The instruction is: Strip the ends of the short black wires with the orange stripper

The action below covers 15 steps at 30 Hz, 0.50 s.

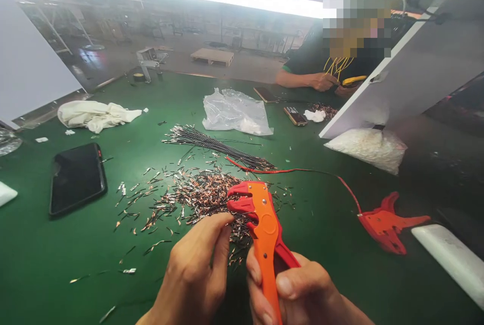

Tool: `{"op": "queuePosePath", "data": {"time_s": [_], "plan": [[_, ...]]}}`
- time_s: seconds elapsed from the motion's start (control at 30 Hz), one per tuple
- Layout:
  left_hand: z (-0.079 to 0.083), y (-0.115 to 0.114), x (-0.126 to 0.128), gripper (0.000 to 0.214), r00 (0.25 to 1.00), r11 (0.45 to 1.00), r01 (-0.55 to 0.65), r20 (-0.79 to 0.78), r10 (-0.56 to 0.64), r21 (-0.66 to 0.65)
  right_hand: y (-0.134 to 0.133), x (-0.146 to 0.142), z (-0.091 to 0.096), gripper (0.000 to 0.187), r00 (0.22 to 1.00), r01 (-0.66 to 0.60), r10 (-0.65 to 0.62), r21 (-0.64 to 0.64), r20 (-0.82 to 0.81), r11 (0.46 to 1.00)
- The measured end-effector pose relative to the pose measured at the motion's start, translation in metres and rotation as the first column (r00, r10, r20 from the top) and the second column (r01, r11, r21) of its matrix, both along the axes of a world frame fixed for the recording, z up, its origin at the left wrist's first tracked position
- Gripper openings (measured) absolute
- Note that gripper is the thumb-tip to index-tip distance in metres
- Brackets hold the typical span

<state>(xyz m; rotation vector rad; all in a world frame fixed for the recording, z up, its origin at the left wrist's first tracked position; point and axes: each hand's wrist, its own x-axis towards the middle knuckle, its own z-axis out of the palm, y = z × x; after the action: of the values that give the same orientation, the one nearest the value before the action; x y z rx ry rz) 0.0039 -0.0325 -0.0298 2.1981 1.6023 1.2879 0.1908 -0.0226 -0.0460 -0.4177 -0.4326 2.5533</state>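
My right hand grips an orange and red wire stripper by its handles, jaws facing left. Close to those jaws is my left hand, thumb and forefinger pinched together; whatever lies between the fingertips is too small to make out. Beneath and behind the tool spreads a heap of short black wire offcuts with copper ends. A bundle of long black wires with metal terminals at its left end lies beyond the heap. At right rests a second wire stripper, orange-red, with a red cord running from it.
A phone and a white cloth lie on the green table at left. Further back is a clear plastic bag. A white panel and a filled bag stand at right. Across the table, a person's hand holds yellow wires.
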Motion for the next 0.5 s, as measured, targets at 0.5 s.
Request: {"op": "queuePosePath", "data": {"time_s": [0.5], "plan": [[0.009, 0.005, -0.02, 0.016, 0.984, 0.951, -0.147, -0.061, 0.169, 0.272, -0.006, 0.001, -0.021, 0.03, 0.999, 0.023, -0.03, 0.193, 0.038, 0.981]]}}
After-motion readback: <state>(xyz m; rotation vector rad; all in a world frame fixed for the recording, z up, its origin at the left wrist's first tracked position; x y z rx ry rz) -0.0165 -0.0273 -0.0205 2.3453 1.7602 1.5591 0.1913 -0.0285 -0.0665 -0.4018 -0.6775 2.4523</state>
